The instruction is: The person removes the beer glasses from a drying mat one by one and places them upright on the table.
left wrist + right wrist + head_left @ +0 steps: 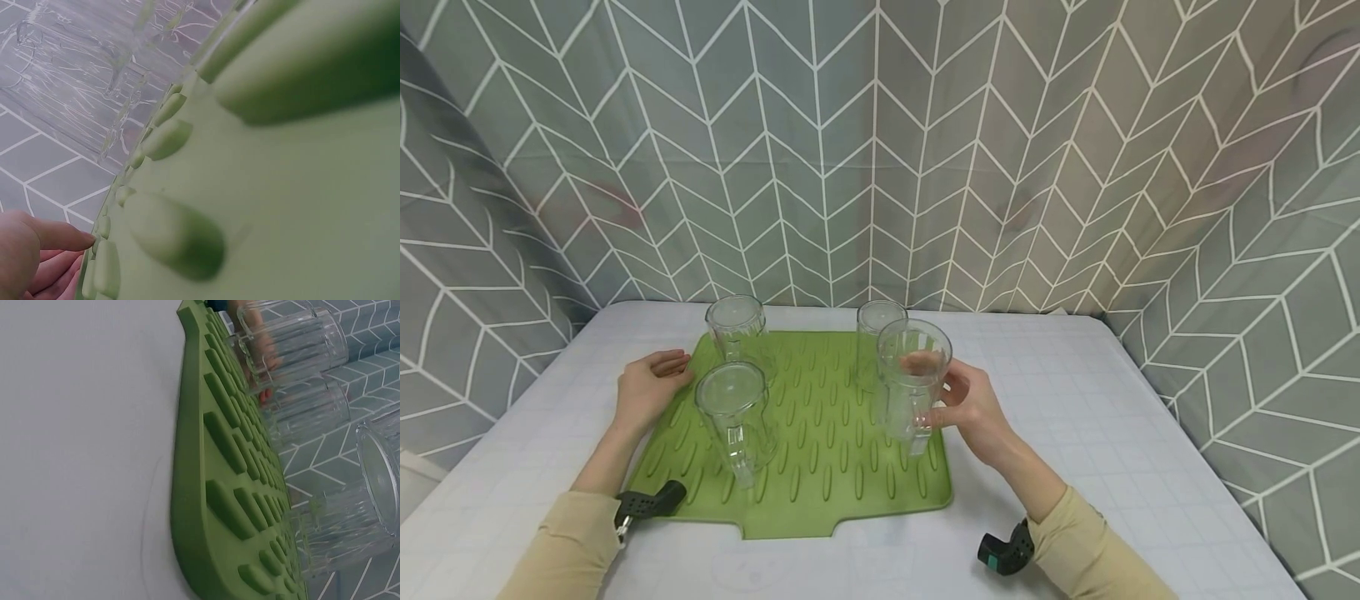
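Note:
My right hand (973,412) grips a clear glass mug (898,400) from its right side, the mug's handle facing me. In the right wrist view the held mug's lower end (379,478) hangs above the green ribbed mat (793,508). Just behind it a clear glass (867,346) stands on the mat. At the left, another handled glass mug (733,408) stands nearer me, with a further clear glass (735,321) behind it. My left hand (651,387) rests by the mat's left edge with loosely bent fingers; a fingertip (84,239) touches that edge in the left wrist view.
The mat lies on a white-covered table (1120,467). A patterned grey curtain (880,167) hangs behind and along both sides. Black wrist devices (1009,550) sit at both cuffs.

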Demonstrator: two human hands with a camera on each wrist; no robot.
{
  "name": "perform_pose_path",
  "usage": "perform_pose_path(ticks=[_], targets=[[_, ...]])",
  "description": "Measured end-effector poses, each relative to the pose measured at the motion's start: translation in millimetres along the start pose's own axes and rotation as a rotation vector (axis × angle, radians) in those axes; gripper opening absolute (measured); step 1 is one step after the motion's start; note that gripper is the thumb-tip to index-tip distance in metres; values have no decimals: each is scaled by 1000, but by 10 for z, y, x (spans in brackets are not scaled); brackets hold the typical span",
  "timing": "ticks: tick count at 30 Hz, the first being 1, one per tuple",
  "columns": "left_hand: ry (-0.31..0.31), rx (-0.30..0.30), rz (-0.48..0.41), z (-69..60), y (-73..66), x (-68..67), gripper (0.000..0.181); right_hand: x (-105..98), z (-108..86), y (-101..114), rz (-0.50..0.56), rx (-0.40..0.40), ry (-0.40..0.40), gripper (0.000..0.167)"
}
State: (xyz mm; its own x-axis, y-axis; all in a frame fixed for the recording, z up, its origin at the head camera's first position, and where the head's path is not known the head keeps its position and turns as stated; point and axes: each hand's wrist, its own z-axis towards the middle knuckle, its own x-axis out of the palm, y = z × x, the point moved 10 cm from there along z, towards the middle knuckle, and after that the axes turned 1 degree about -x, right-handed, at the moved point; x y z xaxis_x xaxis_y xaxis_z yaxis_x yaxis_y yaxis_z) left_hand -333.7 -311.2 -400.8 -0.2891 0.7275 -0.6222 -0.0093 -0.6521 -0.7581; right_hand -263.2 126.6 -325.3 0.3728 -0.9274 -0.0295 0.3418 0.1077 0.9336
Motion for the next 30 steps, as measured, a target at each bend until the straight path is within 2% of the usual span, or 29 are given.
perform_pose_path(ticks=[10, 22, 30], targets=[[10, -5, -15, -23, -16, 13, 46, -206, 44, -14, 25, -35, 8, 68], [19, 8, -21, -23, -30, 22, 51, -567, 79, -111, -13, -18, -29, 68], [19, 14, -21, -16, -22, 19, 52, -812, 78, -191, 24, -33, -72, 66]])
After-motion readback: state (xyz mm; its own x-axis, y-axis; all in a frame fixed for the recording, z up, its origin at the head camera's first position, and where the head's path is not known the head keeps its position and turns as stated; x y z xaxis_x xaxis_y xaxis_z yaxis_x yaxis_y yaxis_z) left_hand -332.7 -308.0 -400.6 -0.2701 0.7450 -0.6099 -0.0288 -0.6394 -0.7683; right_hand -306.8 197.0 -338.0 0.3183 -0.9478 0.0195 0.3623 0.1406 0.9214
